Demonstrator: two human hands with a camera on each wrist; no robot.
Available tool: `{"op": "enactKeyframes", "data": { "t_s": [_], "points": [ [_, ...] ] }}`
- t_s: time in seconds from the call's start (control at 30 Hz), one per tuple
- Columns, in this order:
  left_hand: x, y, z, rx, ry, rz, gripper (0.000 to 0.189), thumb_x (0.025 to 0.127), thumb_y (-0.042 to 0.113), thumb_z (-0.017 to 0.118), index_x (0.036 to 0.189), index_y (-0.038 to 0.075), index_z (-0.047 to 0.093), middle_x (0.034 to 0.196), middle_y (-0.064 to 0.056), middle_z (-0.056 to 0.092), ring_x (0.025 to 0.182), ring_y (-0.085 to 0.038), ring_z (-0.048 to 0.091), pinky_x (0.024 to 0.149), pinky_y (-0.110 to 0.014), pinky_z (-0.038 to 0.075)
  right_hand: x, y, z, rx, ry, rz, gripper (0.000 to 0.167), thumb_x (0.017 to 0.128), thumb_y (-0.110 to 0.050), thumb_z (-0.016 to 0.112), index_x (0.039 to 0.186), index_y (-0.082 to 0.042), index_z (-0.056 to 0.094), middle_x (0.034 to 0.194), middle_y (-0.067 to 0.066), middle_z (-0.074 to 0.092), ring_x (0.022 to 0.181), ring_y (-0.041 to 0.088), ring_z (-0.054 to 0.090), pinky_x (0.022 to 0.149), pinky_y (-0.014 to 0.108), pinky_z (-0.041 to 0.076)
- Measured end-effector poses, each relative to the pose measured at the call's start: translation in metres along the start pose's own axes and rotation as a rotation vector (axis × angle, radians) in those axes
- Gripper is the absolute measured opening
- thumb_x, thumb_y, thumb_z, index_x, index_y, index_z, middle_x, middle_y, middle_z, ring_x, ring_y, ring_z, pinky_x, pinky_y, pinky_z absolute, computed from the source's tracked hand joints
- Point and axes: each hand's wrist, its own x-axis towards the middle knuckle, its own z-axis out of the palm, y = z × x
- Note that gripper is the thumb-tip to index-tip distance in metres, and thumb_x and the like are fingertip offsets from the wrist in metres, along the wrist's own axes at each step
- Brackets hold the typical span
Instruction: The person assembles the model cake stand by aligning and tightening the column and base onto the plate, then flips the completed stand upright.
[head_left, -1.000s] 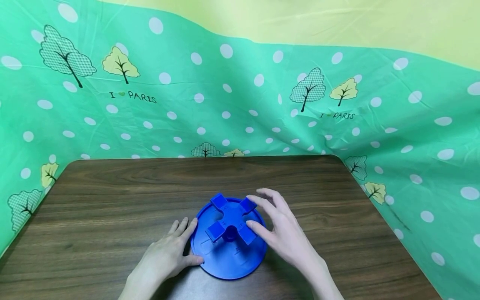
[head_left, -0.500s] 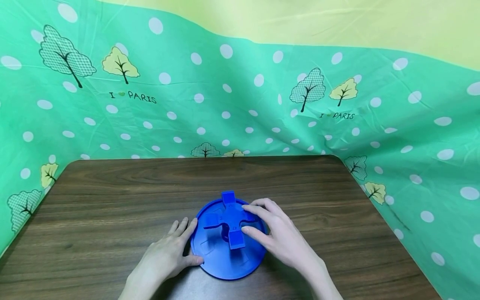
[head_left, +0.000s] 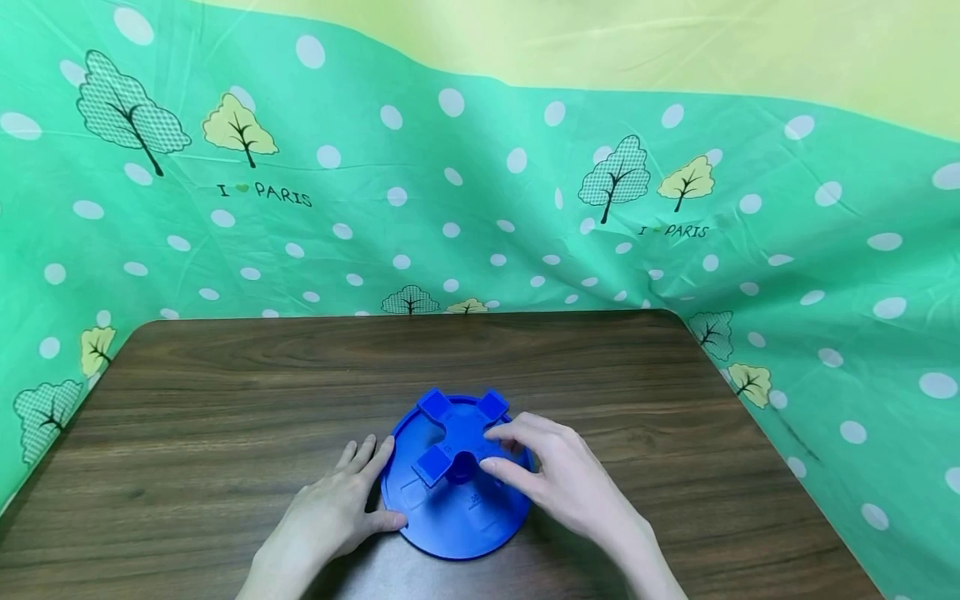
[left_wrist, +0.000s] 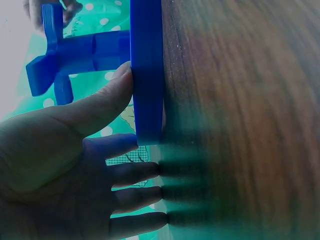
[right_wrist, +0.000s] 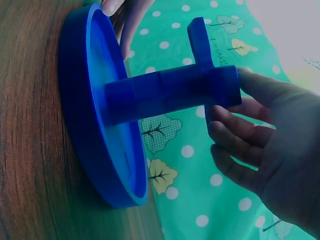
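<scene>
A blue round base (head_left: 453, 533) lies flat on the table, with a short upright post (right_wrist: 150, 90) at its middle. On the post sits a blue four-armed cross top (head_left: 463, 433), its arms pointing diagonally in the head view. My left hand (head_left: 326, 508) rests at the base's left side. Its thumb (left_wrist: 107, 97) touches the rim, while the straight, spread fingers reach along the edge and down to the table. My right hand (head_left: 566, 475) pinches the near right arm of the cross top, which its fingers mostly hide in the head view.
Brown wood-grain table (head_left: 247, 400) surrounds the base. Behind it and along both sides hangs a green cloth (head_left: 480, 208) with white dots and printed trees.
The cross top has turned, its arms passing from diagonal through straight to diagonal again. My right hand's fingers have drawn in on one arm. The left hand and the base have stayed put.
</scene>
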Motion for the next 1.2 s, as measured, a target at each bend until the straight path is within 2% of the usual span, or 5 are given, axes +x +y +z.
{"op": "enactKeyframes", "data": {
  "t_s": [0.2,0.33,0.53,0.93,1.2],
  "points": [
    [0.0005,0.0002,-0.0004,-0.001,-0.011,-0.004,0.099,0.081,0.057,0.079,0.162,0.019,0.035,0.168,-0.017,0.034,0.155,-0.044,0.030,0.102,-0.084,0.036,0.0019,0.0003,-0.0003,0.018,0.072,-0.092,0.020,0.090,-0.026,0.081,0.110,-0.028,0.076,0.099,-0.018,0.064,0.088,-0.002,0.057,0.072,0.021,0.054],
    [0.0008,0.0010,-0.0008,-0.003,-0.014,-0.002,0.099,0.082,0.057,0.079,0.162,0.018,0.035,0.168,-0.018,0.034,0.155,-0.044,0.029,0.102,-0.083,0.036,0.0035,0.0003,-0.0006,-0.052,0.139,-0.107,0.038,0.083,-0.025,0.088,0.119,-0.028,0.074,0.124,-0.010,0.061,0.115,0.008,0.055,0.089,0.031,0.057],
    [0.0009,0.0016,-0.0008,-0.001,-0.009,-0.001,0.099,0.081,0.057,0.080,0.161,0.018,0.036,0.167,-0.018,0.034,0.155,-0.044,0.030,0.102,-0.083,0.037,0.0040,-0.0016,0.0000,-0.057,-0.014,0.042,0.058,0.091,-0.049,0.076,0.144,-0.036,0.058,0.165,-0.010,0.038,0.157,0.023,0.032,0.115,0.062,0.044],
    [0.0013,0.0008,-0.0005,-0.002,-0.017,-0.010,0.099,0.081,0.057,0.079,0.162,0.019,0.035,0.168,-0.017,0.034,0.155,-0.044,0.030,0.102,-0.084,0.035,0.0015,-0.0021,-0.0014,-0.111,-0.021,0.034,0.048,0.091,-0.051,0.075,0.136,-0.036,0.066,0.136,-0.018,0.057,0.131,0.006,0.054,0.105,0.040,0.056],
    [0.0019,0.0011,-0.0002,0.001,-0.020,-0.013,0.099,0.082,0.058,0.079,0.161,0.019,0.035,0.167,-0.017,0.034,0.155,-0.044,0.030,0.103,-0.083,0.035,0.0005,-0.0030,-0.0035,-0.086,-0.065,0.043,0.062,0.085,-0.064,0.074,0.141,-0.040,0.061,0.146,-0.017,0.053,0.138,0.010,0.051,0.107,0.044,0.055]
  ]
}}
